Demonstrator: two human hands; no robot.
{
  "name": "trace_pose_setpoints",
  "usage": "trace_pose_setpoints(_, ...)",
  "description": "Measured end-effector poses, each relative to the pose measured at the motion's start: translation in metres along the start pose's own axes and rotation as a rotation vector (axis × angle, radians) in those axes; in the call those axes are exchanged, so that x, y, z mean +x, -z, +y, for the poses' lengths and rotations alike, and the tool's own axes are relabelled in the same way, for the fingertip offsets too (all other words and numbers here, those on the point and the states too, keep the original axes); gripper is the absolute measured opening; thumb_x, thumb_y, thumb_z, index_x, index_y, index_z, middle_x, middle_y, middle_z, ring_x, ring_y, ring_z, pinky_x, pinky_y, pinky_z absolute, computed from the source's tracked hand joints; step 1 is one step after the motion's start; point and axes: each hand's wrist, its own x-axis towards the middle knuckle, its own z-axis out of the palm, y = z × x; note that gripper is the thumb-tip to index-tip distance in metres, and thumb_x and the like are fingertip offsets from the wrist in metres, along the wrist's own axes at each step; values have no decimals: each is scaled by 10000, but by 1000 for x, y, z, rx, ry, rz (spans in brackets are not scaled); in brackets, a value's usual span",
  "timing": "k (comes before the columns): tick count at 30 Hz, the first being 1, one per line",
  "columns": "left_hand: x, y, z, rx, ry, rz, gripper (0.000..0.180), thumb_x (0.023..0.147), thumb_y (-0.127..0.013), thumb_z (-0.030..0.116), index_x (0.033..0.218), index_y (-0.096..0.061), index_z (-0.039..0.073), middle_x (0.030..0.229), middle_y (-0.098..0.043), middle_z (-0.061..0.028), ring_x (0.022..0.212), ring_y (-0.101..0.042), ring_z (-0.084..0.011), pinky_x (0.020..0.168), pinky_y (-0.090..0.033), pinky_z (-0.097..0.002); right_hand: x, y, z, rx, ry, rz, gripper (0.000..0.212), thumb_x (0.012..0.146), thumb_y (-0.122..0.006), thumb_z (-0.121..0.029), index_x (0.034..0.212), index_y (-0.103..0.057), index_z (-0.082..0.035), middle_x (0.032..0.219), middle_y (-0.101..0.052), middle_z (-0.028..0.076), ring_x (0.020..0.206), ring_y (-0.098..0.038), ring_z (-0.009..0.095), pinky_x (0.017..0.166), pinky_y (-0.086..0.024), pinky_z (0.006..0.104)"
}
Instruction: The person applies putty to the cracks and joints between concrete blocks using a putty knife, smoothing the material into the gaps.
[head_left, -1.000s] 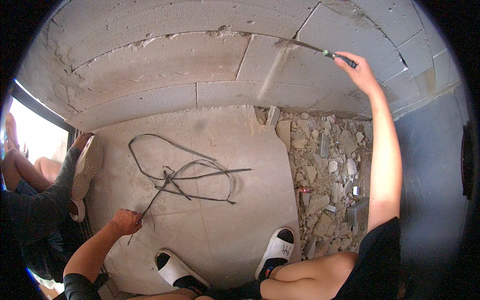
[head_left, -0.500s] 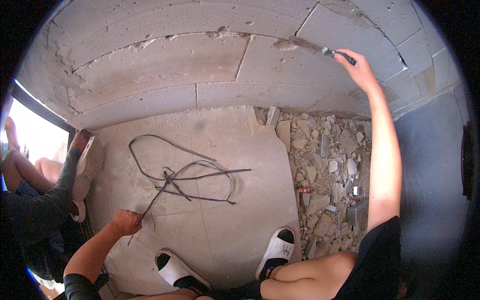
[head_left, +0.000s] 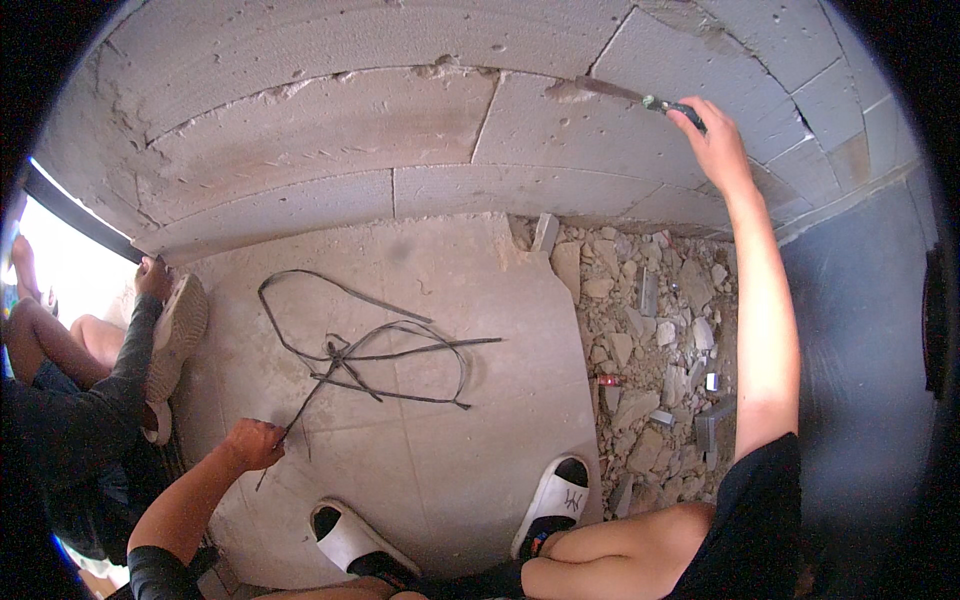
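My right hand (head_left: pixel 718 140) is closed round the dark handle of a knife (head_left: pixel 615 91) with a flat, brownish blade. Its blade lies against the pale block wall (head_left: pixel 565 125), close to a joint between blocks. Low on the left, my left hand (head_left: pixel 255 444) is closed on one end of a black strap (head_left: pixel 308 405). From there the strap runs to a knot and loose loops spread over the tiled floor (head_left: pixel 430 460).
Stone rubble (head_left: pixel 640 330) fills a strip right of the broken tile edge. Another person's hand (head_left: pixel 152 278) and beige shoe (head_left: pixel 178 330) are at the far left. My white slippers (head_left: pixel 555 495) rest on the tiles. A dark grey surface (head_left: pixel 860 330) stands at right.
My right hand and the knife have shifted very slightly left along the wall. The other person's hand at the left has lifted and turned. My left hand and the strap look unmoved.
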Motion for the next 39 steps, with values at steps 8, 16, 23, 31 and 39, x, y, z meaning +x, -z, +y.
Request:
trace_pose_setpoints(8,1,1,1,10,-12,-9,262,827,-579,320,917,-630,79,863,-690,-134,815,-675,-347,722,-542,-472,-6,4,-1,164,51,108,366,945,-587,-363,1127,-607,-46,1074,-642,146,994,-621,339,835,-483,368)
trace_pose_setpoints(16,-2,7,3,-6,-2,-12,253,822,-589,310,919,-627,80,850,-688,-142,813,-677,-343,717,-541,-472,-7,-11,-2,124,-37,72,385,965,-542,-401,1153,-573,-67,1034,-649,183,962,-634,365,803,-493,395)
trace_pose_setpoints(23,-3,6,3,-18,-12,9,229,821,-567,280,902,-627,75,843,-686,-145,808,-676,-345,708,-540,-476,-15,-20,-8,199,-90,132,357,979,-515,-388,1135,-554,-69,897,-648,212,840,-630,423,693,-482,450)
trace_pose_setpoints(31,-6,16,7,-11,-21,16,222,826,-552,268,891,-626,70,839,-684,-143,797,-675,-348,702,-539,-478,-16,-27,-15,151,-8,73,368,1001,-470,-403,1117,-531,-60,768,-587,191,741,-610,373,649,-452,412)
trace_pose_setpoints(39,-2,16,7,4,-7,-55,241,834,-556,288,910,-625,70,839,-682,-151,796,-672,-352,704,-540,-478,-26,-27,-30,238,-188,39,399,965,-535,-427,1053,-559,-39,717,-596,176,677,-598,328,623,-449,392)
